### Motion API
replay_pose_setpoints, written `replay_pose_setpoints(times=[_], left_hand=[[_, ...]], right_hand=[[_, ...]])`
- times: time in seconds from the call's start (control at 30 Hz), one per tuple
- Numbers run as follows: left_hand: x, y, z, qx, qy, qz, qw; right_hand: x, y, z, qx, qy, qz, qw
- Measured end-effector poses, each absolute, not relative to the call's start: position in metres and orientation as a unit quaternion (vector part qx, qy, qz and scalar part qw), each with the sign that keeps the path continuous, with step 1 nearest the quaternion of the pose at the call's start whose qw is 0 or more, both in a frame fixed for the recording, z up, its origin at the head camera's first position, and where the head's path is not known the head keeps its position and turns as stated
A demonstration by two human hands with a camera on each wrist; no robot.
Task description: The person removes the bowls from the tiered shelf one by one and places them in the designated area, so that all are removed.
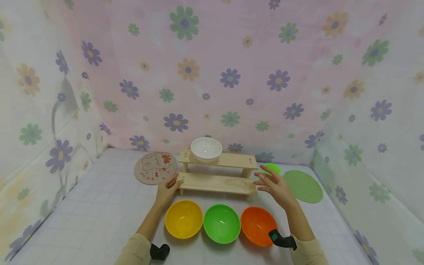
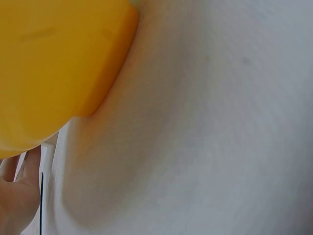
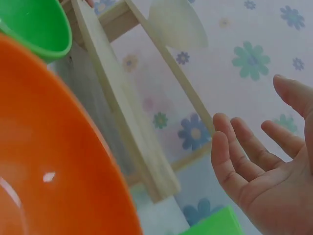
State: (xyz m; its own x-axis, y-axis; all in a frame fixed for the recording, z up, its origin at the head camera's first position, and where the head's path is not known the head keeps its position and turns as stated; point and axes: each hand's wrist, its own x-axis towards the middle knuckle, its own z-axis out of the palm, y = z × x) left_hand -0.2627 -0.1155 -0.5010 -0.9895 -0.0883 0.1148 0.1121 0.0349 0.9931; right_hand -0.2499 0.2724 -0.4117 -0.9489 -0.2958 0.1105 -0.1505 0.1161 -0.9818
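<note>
A two-tier wooden shelf (image 1: pixel 215 183) stands mid-table, with a white bowl (image 1: pixel 206 150) on its upper tier. My left hand (image 1: pixel 167 189) grips the left end of the lower tier, the thumb at its front edge. Beside the shelf's right end, my right hand (image 1: pixel 276 188) is held up with spread, slightly bent fingers and nothing in it; the right wrist view shows a gap to the wood. In front stand a yellow bowl (image 1: pixel 183 219), a green bowl (image 1: pixel 222 223) and an orange bowl (image 1: pixel 258 226) in a row. The yellow bowl partly hides my left hand in the left wrist view.
Left of the shelf lies a round mat (image 1: pixel 155 168) with a rabbit picture. To the right are a green oval mat (image 1: pixel 303 186) and a bright green object (image 1: pixel 272 169), partly behind my right hand. A flowered cloth (image 1: pixel 205 66) hangs around the table.
</note>
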Motion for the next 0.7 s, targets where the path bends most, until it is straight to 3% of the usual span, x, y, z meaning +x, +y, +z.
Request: replay_pose_setpoints(times=[0.7], left_hand=[[-0.265,-0.116,-0.502,-0.007,-0.711,-0.699,0.076]], right_hand=[[-0.313,0.194,-0.393,-0.173,0.725,-0.655,0.121]])
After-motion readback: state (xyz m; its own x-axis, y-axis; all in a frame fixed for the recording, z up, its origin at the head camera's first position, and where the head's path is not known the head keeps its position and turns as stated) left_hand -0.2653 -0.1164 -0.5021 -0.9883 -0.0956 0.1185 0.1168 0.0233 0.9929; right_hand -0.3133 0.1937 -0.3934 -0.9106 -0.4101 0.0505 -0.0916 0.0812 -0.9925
